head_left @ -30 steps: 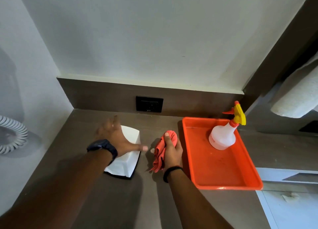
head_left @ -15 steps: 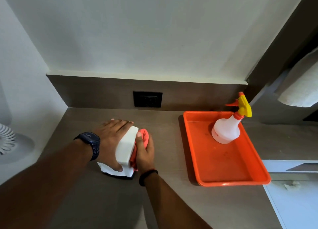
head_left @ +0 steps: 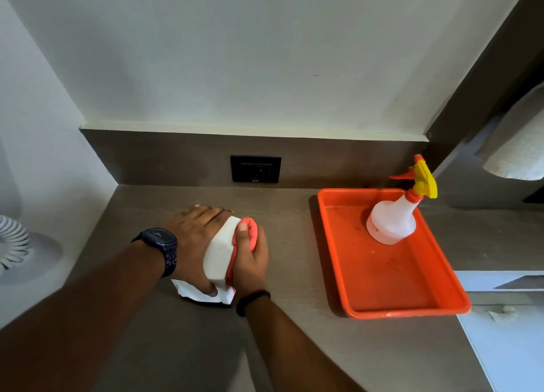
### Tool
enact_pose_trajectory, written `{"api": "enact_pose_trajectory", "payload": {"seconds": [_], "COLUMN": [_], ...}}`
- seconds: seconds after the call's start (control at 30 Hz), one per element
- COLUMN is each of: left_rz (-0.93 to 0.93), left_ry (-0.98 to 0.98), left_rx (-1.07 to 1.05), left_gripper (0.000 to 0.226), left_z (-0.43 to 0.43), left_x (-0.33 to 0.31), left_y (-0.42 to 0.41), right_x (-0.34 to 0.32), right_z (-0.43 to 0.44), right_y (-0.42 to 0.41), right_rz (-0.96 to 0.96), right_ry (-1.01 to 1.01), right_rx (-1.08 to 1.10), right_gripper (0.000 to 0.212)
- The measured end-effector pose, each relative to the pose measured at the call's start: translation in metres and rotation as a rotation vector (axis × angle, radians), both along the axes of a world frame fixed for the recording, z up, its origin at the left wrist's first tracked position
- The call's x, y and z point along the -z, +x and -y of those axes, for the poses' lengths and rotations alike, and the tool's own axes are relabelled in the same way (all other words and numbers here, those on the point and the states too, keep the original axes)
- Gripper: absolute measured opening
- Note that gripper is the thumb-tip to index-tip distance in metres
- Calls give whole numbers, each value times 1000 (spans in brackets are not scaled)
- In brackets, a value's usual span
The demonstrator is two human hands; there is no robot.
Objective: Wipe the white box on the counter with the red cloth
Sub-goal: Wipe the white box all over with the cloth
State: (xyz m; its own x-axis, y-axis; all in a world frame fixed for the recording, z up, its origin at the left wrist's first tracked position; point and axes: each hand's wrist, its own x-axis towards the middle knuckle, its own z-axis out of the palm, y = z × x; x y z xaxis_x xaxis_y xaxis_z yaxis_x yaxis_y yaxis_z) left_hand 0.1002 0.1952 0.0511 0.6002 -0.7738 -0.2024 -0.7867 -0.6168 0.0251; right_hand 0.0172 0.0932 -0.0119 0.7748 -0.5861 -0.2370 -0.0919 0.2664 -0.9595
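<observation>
The white box point(head_left: 219, 254) sits on the brown counter point(head_left: 147, 318), left of centre. My left hand point(head_left: 195, 238) lies over its left side and top, fingers at the far edge and thumb at the near end, gripping it. My right hand point(head_left: 250, 262) presses the bunched red cloth point(head_left: 245, 238) flat against the box's right side. Most of the cloth is hidden under my fingers. The box's near lower corner shows white below my left thumb.
An orange tray point(head_left: 382, 303) lies to the right, holding a white spray bottle point(head_left: 391, 221) with a yellow and red trigger. A black wall socket point(head_left: 255, 169) is in the backsplash. A white coiled cord point(head_left: 11, 244) hangs at far left. The counter ends at the right beside white cabinetry point(head_left: 512, 347).
My left hand came down from hovering onto the box and gripped it. My right hand moved left with the cloth from beside the tray onto the box's right side.
</observation>
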Motion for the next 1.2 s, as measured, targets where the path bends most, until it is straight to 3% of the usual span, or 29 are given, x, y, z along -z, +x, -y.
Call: {"api": "enact_pose_trajectory", "payload": {"seconds": [0.23,0.37,0.5,0.7,0.83,0.97,1.0,1.13,1.2], "left_rz": [-16,-19,-24,-10,-41,-55,-53,-59,-55], "left_ry": [46,46,29,9,25,75,79,69,70], "left_rx": [-24,-24,-10,-18,-55,-66,-62,-55,-53], "left_gripper": [143,145,144,138,139,146,147,146,146], "left_z": [0,0,1,-1,0,0,1,1,2], "left_x": [2,2,2,6,0,-2,-2,-2,-2], "left_y": [-2,-2,-3,2,-1,-3,-3,-3,-3], "right_x": [-2,18,14,-6,-4,3,5,29,22], "right_z": [15,-10,-23,1,20,12,6,-17,-20], "right_y": [9,-20,-35,7,20,6,0,-22,-27], "right_rz": [-75,-66,-3,-24,-66,-139,-151,-117,-96], "right_ry": [135,115,123,-35,125,161,171,219,197], "right_rx": [-86,0,-5,-23,-84,-64,-45,18,6], "right_gripper": [9,41,46,30,13,17,21,84,80]}}
